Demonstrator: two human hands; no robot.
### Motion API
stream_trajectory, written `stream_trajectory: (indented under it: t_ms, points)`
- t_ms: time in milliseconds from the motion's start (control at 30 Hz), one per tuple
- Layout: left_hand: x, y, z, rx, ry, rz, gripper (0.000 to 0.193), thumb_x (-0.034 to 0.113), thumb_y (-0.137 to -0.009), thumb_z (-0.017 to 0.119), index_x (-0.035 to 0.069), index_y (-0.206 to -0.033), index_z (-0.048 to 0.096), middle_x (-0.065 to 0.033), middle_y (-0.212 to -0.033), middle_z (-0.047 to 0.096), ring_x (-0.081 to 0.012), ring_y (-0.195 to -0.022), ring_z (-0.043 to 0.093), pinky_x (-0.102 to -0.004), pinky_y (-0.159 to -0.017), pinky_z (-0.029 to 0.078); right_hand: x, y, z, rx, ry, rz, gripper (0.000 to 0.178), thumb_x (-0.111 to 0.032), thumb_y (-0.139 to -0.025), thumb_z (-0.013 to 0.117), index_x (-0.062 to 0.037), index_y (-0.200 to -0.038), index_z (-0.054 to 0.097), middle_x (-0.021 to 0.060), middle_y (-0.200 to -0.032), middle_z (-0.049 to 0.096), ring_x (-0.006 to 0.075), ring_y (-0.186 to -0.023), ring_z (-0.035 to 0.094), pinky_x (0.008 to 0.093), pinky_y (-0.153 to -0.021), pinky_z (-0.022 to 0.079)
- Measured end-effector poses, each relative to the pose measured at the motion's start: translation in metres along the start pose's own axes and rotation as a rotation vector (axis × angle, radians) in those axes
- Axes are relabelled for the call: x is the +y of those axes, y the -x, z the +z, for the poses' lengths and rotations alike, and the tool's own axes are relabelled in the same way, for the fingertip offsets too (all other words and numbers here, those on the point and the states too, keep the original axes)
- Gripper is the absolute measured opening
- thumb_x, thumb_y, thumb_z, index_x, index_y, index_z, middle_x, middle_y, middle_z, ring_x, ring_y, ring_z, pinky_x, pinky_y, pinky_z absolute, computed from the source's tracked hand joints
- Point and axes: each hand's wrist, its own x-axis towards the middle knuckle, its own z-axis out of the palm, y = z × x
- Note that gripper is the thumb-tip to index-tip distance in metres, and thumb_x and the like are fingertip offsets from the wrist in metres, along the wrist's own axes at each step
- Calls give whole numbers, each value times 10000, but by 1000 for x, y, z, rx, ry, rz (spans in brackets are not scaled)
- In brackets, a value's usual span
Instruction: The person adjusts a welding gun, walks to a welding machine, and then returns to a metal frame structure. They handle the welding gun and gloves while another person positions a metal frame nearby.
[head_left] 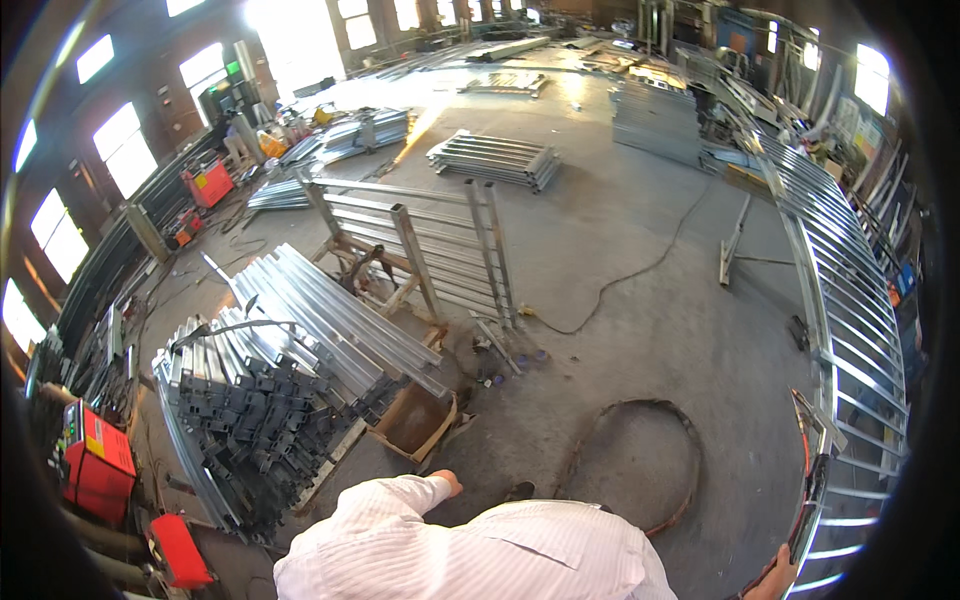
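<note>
Down at the near right, right hand (782,572) fingers are clamped on the gate panel (850,330); left hand (447,484) hangs by the cardboard box (415,420), can't tell its fingers. One-handed, that panel might tip.

An open brown cardboard box (415,422) sits on the concrete floor just ahead of the person's left grip (448,484), tucked against a stack of grey steel channel sections. Farther to that grip's left, a red boxy machine carries a small pale rectangular label (72,421) on its top corner. No signs or screens can be made out.
</note>
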Motion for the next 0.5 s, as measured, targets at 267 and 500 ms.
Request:
stream_trajectory:
  t_ms: [267, 500]
  points:
    - [-16, 1, -28, -16, 83, 67, 464, 468, -985, 611, 72, -1142, 795, -208, -1270, 751, -371, -1204, 696, -466, -1011, 545, -9, 31, -4, 103, -336, -81, 205, -119, -844, 834, -16, -982, 723, -13, -763, 626, 96, -615, 555, 287, -547, 428]
    - [31, -5, -51, -47, -168, 117, 426, 418, -1002, 591, 71, -1140, 797, -204, -1218, 770, -377, -1147, 719, -475, -974, 557, -17, 19, -69, 202, -264, 45, 218, -126, -868, 828, 16, -967, 696, 2, -725, 621, 103, -564, 544, 276, -524, 423]
